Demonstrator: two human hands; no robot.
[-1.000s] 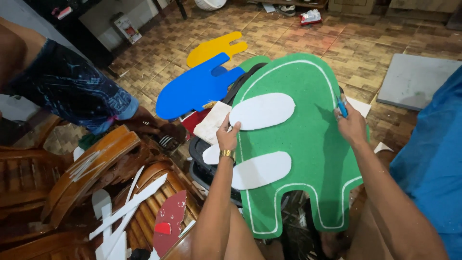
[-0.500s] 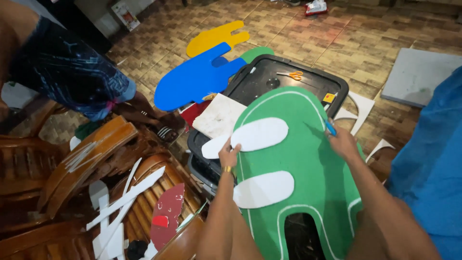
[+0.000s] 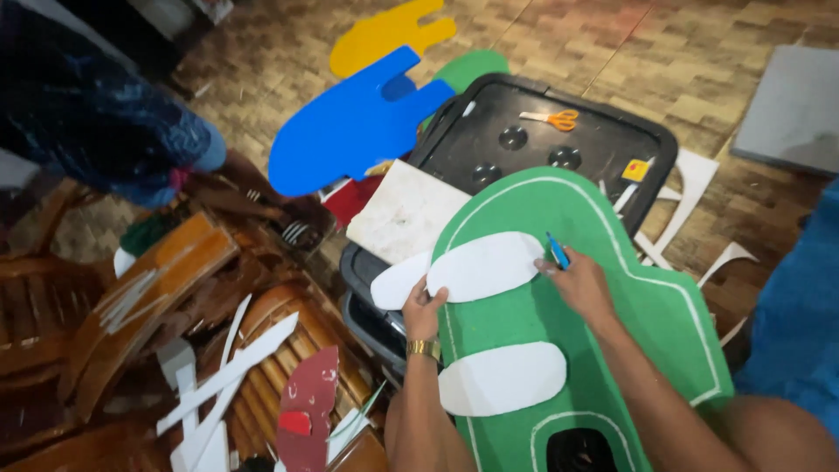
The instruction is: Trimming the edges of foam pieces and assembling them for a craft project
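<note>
Large green foam cutout [image 3: 603, 288] fills centre and lower right of frame, white outline near its edge, two white ovals on it. Left hand [image 3: 423, 308] clamped on cutout's left edge beside upper white oval [image 3: 485, 266]; gold watch [image 3: 425, 348] on wrist. Right hand [image 3: 578, 281] rests on green foam, fingers closed on blue pen [image 3: 557, 249], tip at oval's right end. Black tray [image 3: 559, 144] behind cutout holds orange scissors [image 3: 551, 118]. Blue cutout [image 3: 350, 131] and yellow cutout [image 3: 384, 35] lie on floor, upper centre. Wooden chairs [image 3: 149, 297] lower left.
</note>
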